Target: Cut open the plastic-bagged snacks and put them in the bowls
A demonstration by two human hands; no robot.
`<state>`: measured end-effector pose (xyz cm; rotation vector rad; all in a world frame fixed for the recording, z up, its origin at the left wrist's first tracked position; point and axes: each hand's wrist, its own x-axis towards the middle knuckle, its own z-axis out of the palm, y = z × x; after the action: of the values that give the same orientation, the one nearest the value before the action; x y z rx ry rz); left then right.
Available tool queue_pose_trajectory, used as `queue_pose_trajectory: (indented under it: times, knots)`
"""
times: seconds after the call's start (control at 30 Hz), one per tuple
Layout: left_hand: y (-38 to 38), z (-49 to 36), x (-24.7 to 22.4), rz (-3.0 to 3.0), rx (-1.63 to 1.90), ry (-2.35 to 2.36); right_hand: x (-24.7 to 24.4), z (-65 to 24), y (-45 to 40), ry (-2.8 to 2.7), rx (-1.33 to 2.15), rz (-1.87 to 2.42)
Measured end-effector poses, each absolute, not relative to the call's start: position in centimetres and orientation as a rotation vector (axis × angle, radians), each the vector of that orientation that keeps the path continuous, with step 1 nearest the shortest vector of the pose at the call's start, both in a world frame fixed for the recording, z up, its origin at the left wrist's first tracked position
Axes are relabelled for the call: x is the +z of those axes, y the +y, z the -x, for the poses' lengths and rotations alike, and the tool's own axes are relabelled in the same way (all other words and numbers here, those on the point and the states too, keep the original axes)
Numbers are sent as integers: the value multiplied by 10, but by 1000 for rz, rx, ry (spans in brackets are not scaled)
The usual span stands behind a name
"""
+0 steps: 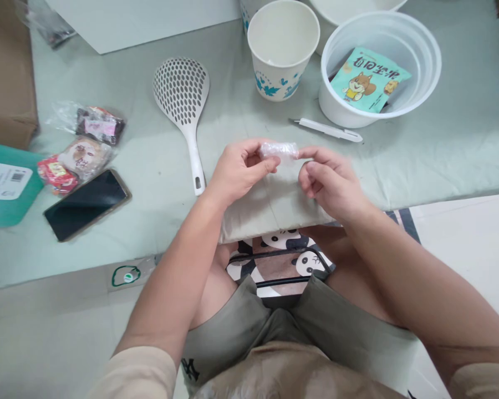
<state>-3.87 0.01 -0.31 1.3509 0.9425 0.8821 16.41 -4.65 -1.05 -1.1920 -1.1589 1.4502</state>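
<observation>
Over the table's front part, my left hand (243, 169) is closed on a small roll of clear, crinkled plastic wrap (279, 149), pinching it between thumb and fingers. My right hand (330, 180) has its index finger stretched out, the tip at the roll's right end. Its thumb stands apart from that finger, and the other fingers are loosely curled with nothing visible in them. Just beyond the right hand lies a white utility knife (328, 130) with its blade out. A white slotted skimmer (183, 94) rests to the left of my left hand.
Behind the hands stand a paper cup (280, 61) and a white tub (382, 108) holding a teal snack packet (368, 83). At left are a phone (87, 205), wrapped snacks (85, 158), a green container (8, 188) and a cardboard box (8, 83). The table's front edge runs below my hands.
</observation>
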Motion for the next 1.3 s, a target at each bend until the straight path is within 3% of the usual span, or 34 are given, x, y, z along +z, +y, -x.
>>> queue_pose_trajectory:
  times: [0.13, 0.3, 0.8, 1.1, 1.3]
  knots:
    - [-1, 41, -3, -1445, 844, 968, -12, -161, -46, -1251, 1099, 1222]
    - [-4, 39, -2, -1490, 640, 912, -10, -155, -47, -1365, 1138, 1281]
    - [-5, 34, 2, -1219, 696, 870, -8, -154, -43, -1267, 1381, 1229]
    - [-4, 32, -1, -1145, 735, 914, -6, -145, -41, -1426, 977, 1386]
    - [-4, 26, -10, -1181, 875, 977, -10, -137, -27, -1368, 989, 1330]
